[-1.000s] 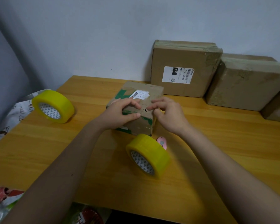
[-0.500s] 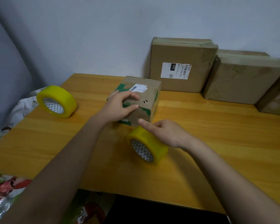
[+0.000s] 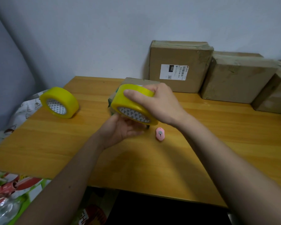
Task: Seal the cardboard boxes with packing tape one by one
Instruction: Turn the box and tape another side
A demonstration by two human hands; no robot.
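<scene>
Gripping tape roll (image 3: 133, 103) above wooden table (image 3: 217, 135).

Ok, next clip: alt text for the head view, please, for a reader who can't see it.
Both hands hold a yellow tape roll above a wooden table, the right hand gripping its top, the left hand beneath. A small cardboard box sits behind it, a second tape roll to the left, a pink cutter nearby, larger boxes against the wall.

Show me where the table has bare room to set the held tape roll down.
Bare wood lies right of the pink cutter, in front of the boxes by the wall, and between the spare roll and the near edge. Around the small box under both hands is crowded.
</scene>
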